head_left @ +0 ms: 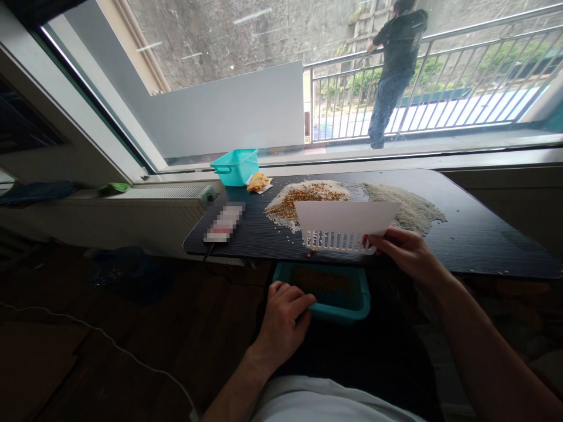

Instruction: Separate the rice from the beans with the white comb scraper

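My right hand (407, 251) pinches the right end of a white slotted plastic sheet (347, 217), holding it up over the table's near edge. A row of slots runs along the sheet's lower part. Behind it lies a pile of white rice mixed with orange-yellow kernels (303, 196), partly hidden by the sheet. To the right is a pile of plain rice (404, 202). Below the table edge, my left hand (287, 313) is closed over the near-left rim of a teal plastic basin (343, 312). Kernels (323, 280) cover part of the basin's bottom.
A second teal basin (240, 167) stands at the back left of the dark table (484, 240), beside a yellowish snack on paper (259, 182). A blurred-out phone-like object (225, 223) with a cable lies left. Beyond the window, a person (398, 64) leans on a railing.
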`<state>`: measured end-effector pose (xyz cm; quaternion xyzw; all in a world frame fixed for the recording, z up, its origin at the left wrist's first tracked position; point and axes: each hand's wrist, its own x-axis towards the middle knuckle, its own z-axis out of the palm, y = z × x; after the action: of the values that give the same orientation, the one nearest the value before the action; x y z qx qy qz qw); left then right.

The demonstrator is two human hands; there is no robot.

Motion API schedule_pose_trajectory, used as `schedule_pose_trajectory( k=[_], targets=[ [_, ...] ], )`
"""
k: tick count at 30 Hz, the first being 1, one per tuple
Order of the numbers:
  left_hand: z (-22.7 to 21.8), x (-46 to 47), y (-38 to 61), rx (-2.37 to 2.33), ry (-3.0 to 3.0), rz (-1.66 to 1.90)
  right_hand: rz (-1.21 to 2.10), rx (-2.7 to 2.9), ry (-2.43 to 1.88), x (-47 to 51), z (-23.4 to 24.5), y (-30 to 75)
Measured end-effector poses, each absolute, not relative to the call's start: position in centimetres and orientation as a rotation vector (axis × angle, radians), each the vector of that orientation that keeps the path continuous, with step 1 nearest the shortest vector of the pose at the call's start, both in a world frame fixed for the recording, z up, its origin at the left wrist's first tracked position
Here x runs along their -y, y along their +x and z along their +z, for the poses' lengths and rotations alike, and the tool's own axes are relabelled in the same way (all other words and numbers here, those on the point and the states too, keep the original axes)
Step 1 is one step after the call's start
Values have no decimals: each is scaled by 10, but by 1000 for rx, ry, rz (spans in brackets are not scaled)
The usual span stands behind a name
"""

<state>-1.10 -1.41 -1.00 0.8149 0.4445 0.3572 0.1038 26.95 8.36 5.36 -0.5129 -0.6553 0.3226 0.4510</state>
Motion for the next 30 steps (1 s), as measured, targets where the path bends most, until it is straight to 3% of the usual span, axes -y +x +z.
schedule_pose_trajectory(
  k=[30],
  targets=[
    [-8,15,-11,-1334,2405,1021,869,1571,-1274,-79,59,268]
  ],
)
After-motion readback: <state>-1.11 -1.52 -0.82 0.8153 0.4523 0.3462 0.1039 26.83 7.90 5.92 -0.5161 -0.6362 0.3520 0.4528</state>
